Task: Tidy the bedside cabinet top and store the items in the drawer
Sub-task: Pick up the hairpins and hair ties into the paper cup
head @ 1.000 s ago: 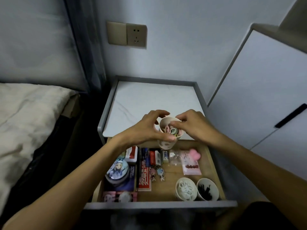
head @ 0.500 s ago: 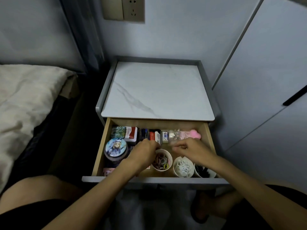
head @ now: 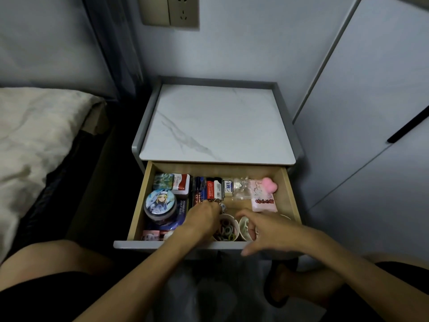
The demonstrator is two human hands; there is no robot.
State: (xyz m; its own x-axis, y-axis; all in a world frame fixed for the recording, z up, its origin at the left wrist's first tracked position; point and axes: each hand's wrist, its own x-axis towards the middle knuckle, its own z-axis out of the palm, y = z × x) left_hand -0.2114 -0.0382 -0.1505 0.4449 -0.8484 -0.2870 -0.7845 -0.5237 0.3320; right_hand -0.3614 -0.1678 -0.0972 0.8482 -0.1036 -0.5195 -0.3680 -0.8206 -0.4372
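Now left hand (head: 204, 220) seemingly curled round hair-tie cup (head: 237, 228) in drawer (head: 139, 205), right hand (head: 269, 231) loose-fingered beside it

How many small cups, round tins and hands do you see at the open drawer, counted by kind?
Small cups: 3, the hair-tie cup, the middle cup and the third cup, only a rim past the right hand.
Round tins: 1, the picture tin.
Hands: 2, with the left hand.
Total: 6.
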